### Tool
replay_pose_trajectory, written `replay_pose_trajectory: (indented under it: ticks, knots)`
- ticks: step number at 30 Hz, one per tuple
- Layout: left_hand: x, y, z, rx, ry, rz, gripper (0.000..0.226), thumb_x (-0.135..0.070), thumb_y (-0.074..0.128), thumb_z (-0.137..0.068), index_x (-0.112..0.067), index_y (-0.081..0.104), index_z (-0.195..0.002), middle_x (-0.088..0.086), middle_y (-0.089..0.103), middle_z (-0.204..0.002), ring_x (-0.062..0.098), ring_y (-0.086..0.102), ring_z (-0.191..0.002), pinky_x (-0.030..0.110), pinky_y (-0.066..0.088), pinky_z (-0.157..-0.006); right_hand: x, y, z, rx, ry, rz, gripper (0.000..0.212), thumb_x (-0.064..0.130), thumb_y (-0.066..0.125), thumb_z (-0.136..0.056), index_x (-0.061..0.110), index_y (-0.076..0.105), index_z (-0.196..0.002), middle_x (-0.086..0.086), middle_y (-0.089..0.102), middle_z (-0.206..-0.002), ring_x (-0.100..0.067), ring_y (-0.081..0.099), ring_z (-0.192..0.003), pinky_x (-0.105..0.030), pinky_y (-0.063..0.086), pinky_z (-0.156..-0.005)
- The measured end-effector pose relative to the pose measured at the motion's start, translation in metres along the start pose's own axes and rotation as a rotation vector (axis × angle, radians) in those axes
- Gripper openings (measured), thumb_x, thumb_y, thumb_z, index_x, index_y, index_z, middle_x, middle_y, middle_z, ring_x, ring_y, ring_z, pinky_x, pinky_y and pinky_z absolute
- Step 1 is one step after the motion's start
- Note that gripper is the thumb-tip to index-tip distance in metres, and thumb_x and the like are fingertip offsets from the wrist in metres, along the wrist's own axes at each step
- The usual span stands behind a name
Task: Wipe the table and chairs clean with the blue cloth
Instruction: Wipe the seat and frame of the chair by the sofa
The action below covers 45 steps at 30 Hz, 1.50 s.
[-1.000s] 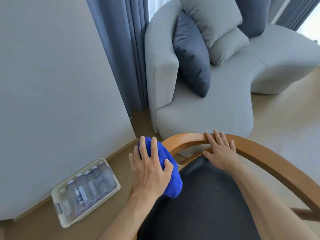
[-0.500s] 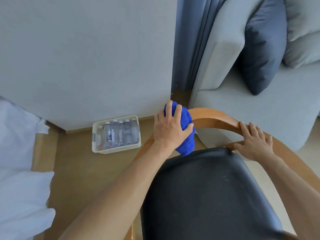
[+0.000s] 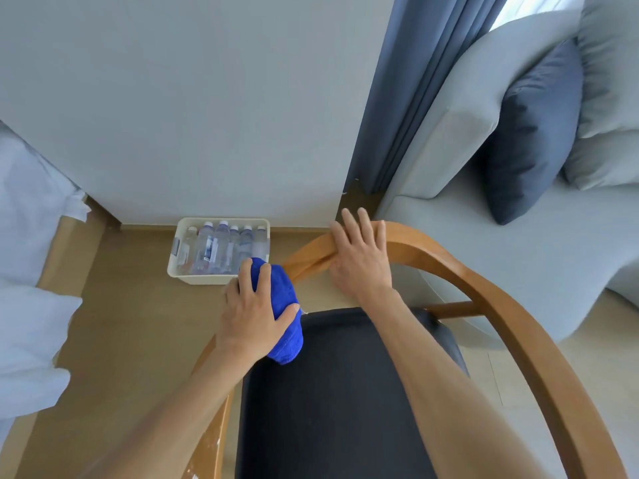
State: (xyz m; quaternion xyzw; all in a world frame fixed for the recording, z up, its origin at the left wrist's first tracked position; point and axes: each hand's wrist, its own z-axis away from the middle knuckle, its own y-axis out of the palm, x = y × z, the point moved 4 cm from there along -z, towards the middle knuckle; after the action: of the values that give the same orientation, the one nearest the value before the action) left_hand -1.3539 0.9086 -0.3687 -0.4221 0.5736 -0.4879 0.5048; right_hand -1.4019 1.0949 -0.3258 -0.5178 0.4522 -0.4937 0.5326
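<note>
Left hand (image 3: pixel 254 307) grips a cloth (image 3: pixel 285 319) on the chair (image 3: pixel 484 281); right hand (image 3: pixel 359 257) clasps its rail; bottle crate (image 3: pixel 221 250) just beyond.

Left hand (image 3: pixel 252 312) presses blue cloth (image 3: pixel 285 323) on chair rail (image 3: pixel 484 288); right hand (image 3: pixel 359 257) grasps rail.

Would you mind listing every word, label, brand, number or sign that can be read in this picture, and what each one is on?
No text here can be read.
Bottle labels: the water bottles in the white bin carry blue-and-white labels, too small and blurred to read.
Bin end: a small grey tag or handle shows no legible print.
Blue cloth, wooden chair frame and black seat: no markings visible.
</note>
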Motion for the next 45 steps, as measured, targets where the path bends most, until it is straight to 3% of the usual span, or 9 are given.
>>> replay_pose_trajectory:
  ticks: [3, 11, 17, 22, 28, 36, 40, 45]
  knots:
    - [0.01, -0.004, 0.017, 0.018, -0.047, 0.015, 0.084, -0.066, 0.055, -0.076, -0.01, 0.041, -0.138, 0.02, 0.035, -0.145, 0.038, 0.053, -0.109, 0.046, 0.048, -0.087, 0.05, 0.013, 0.001, 0.085, -0.154, 0.108, 0.065, 0.023, 0.044, -0.089, 0.018, 0.022, -0.15, -0.007, 0.008, -0.161, -0.033, -0.009, -0.148, -0.058, -0.012, -0.114]
    - [0.012, -0.01, 0.021, 0.117, -0.084, -0.004, 0.084, -0.068, 0.048, -0.082, -0.012, 0.032, -0.143, 0.019, 0.026, -0.15, 0.036, 0.05, -0.11, 0.042, 0.041, -0.095, 0.058, 0.016, -0.003, 0.197, -0.108, 0.143, 0.065, 0.034, 0.035, -0.094, 0.021, 0.011, -0.153, -0.006, -0.002, -0.162, -0.032, -0.015, -0.147, -0.059, -0.015, -0.112]
    - [0.02, -0.008, 0.033, 0.035, -0.131, 0.016, 0.083, -0.066, 0.068, -0.066, -0.008, 0.056, -0.124, 0.023, 0.053, -0.13, 0.038, 0.06, -0.084, 0.044, 0.054, -0.074, 0.057, 0.015, -0.003, 0.244, -0.104, 0.145, 0.076, 0.052, 0.034, -0.091, 0.022, 0.005, -0.154, -0.003, -0.005, -0.162, -0.03, -0.016, -0.147, -0.057, -0.017, -0.111]
    - [0.025, -0.02, 0.064, 0.002, -0.27, 0.007, 0.081, -0.066, 0.066, -0.067, -0.008, 0.056, -0.123, 0.021, 0.052, -0.131, 0.037, 0.058, -0.09, 0.045, 0.052, -0.078, 0.056, 0.012, -0.001, 0.249, -0.149, 0.185, 0.074, 0.055, 0.025, -0.093, 0.02, 0.002, -0.154, -0.006, -0.003, -0.162, -0.033, -0.014, -0.147, -0.06, -0.014, -0.112]
    - [0.025, -0.022, 0.117, -0.025, -0.444, -0.088, 0.082, -0.069, 0.037, -0.078, -0.008, 0.047, -0.133, 0.023, 0.042, -0.142, 0.042, 0.052, -0.109, 0.051, 0.045, -0.096, 0.05, 0.012, -0.003, 0.217, -0.276, 0.255, 0.069, 0.055, 0.02, -0.095, 0.018, 0.009, -0.152, -0.008, 0.01, -0.158, -0.033, 0.002, -0.147, -0.063, -0.005, -0.113]
    - [0.014, -0.023, 0.102, 0.03, -0.584, -0.085, 0.081, -0.066, 0.06, -0.07, -0.014, 0.05, -0.131, 0.022, 0.042, -0.142, 0.046, 0.052, -0.103, 0.055, 0.043, -0.093, 0.046, 0.017, -0.006, 0.175, -0.328, 0.304, 0.07, 0.062, 0.024, -0.091, 0.015, 0.021, -0.143, -0.008, 0.024, -0.147, -0.03, 0.013, -0.14, -0.063, 0.001, -0.11]
    - [0.017, -0.022, 0.136, 0.025, -0.656, -0.038, 0.082, -0.067, 0.055, -0.074, -0.015, 0.042, -0.136, 0.02, 0.034, -0.148, 0.045, 0.048, -0.113, 0.055, 0.04, -0.1, 0.047, 0.014, -0.006, 0.203, -0.324, 0.293, 0.069, 0.062, 0.025, -0.092, 0.015, 0.019, -0.142, -0.008, 0.022, -0.148, -0.029, 0.01, -0.142, -0.063, 0.001, -0.112]
    - [0.013, -0.025, 0.228, 0.016, -0.818, -0.036, 0.079, -0.067, 0.044, -0.079, -0.012, 0.048, -0.136, 0.021, 0.036, -0.147, 0.044, 0.047, -0.12, 0.053, 0.038, -0.103, 0.049, 0.008, -0.002, 0.222, -0.332, 0.307, 0.068, 0.063, 0.025, -0.092, 0.014, 0.022, -0.139, -0.01, 0.024, -0.148, -0.032, 0.014, -0.141, -0.063, 0.003, -0.114]
